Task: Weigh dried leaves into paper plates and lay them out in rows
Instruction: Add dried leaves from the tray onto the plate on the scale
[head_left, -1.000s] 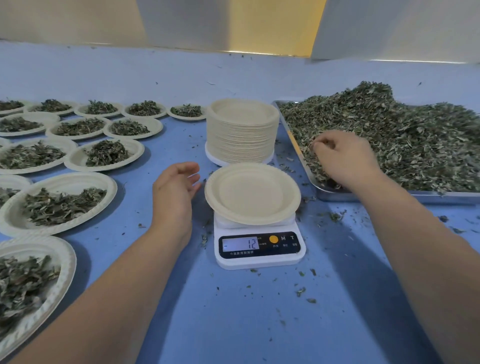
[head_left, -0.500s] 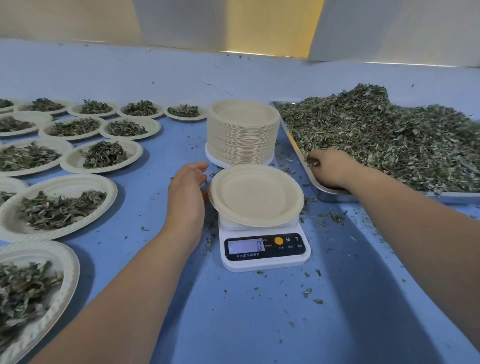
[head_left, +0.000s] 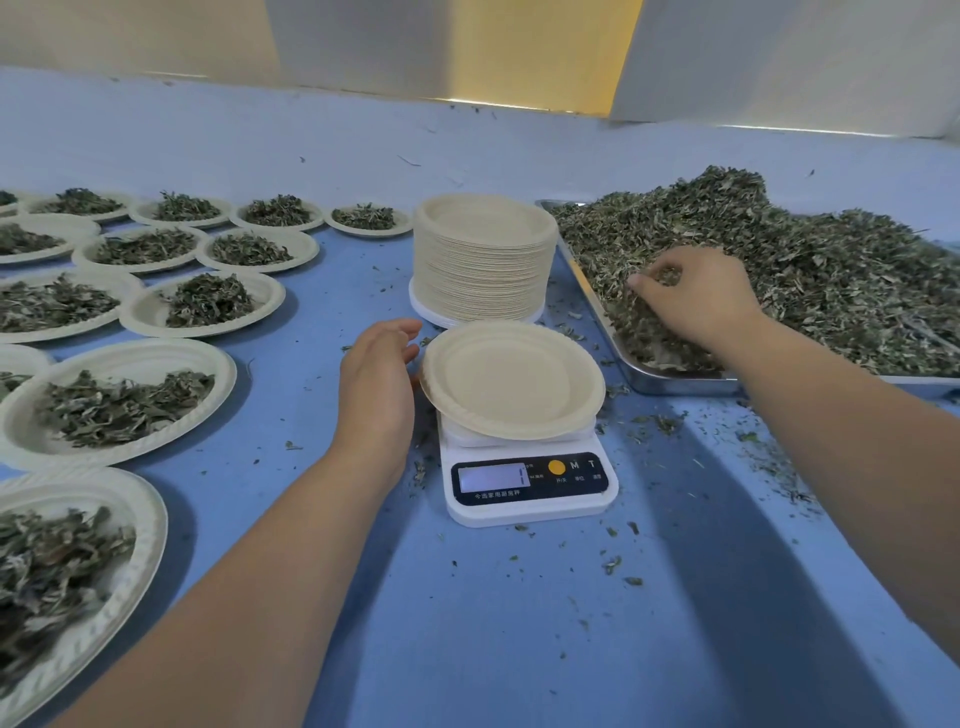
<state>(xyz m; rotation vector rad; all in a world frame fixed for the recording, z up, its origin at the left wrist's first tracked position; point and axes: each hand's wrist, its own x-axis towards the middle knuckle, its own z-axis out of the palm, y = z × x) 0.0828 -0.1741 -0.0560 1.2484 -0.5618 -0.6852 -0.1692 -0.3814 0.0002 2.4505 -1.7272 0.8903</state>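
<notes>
The white kitchen scale (head_left: 530, 488) carries an orange button, "M" and "T", and small Chinese print. Its display shows what looks like 1, where it read 0 half a second ago. An empty paper plate (head_left: 511, 379) sits on it. The left hand (head_left: 376, 384) rests loosely spread just beside the plate's rim. The right hand (head_left: 696, 301), earlier low at the metal tray (head_left: 675, 384) edge, now clutches dried leaves (head_left: 831, 280) higher on the heap. Filled plates (head_left: 114, 400) lie in rows at left.

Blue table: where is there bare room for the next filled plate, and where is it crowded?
Barest: the table in front of the scale, between both forearms, only crumbs. A narrower strip runs between the filled plates and the plate stack, beyond the left hand. Crowded: the plate rows at left, the tray of dried leaves at right.
</notes>
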